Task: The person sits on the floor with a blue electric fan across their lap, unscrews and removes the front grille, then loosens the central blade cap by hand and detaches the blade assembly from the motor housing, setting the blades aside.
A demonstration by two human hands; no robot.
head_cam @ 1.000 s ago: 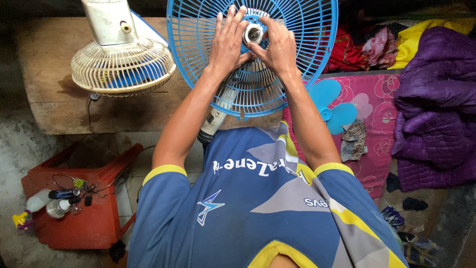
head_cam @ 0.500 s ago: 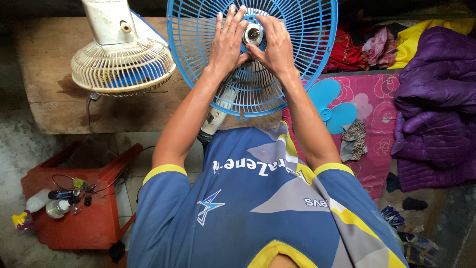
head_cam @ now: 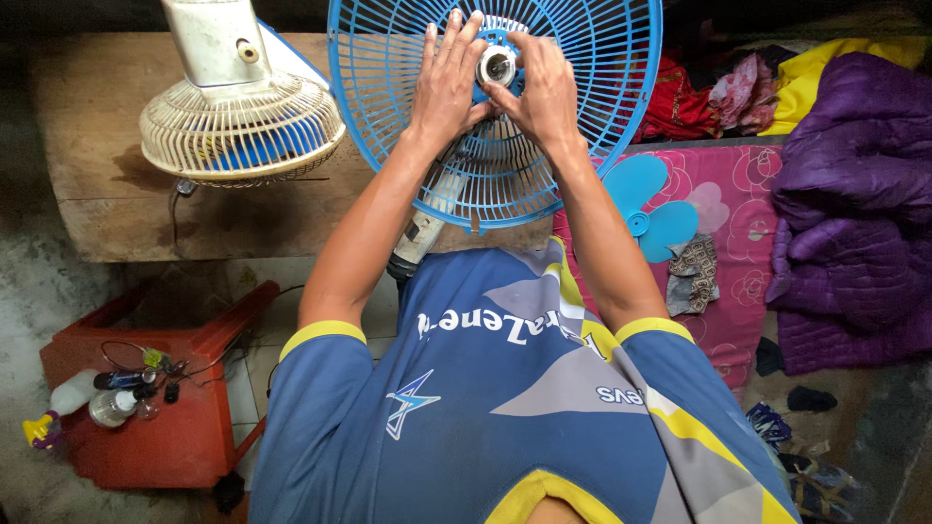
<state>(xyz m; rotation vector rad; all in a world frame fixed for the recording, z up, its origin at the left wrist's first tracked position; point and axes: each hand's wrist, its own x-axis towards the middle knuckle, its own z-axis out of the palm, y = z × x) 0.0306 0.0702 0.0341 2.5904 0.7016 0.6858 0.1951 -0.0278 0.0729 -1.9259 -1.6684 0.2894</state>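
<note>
Two bare hands work at the hub of a round blue fan guard (head_cam: 544,146), which sits at the far middle of the scene over a wooden bench (head_cam: 87,146). The guard lies face-on to the camera, its ribs radiating from the centre; being circular, it shows no long axis of its own. Beneath it a pale motor neck (head_cam: 424,228) runs slantwise from the hub toward the near left. Left of the guard stands a cream fan (head_cam: 238,121). At the right lie a pink patterned mat (head_cam: 738,243) and a purple quilted cover (head_cam: 854,213), with a loose blue blade (head_cam: 646,209) on the mat. A red stool (head_cam: 165,427) stands near left. Left hand (head_cam: 449,82): fingers spread flat against the ribs, not clenched. Right hand (head_cam: 539,92): fingertips pinch a small silver ring (head_cam: 496,66) at the hub.
</note>
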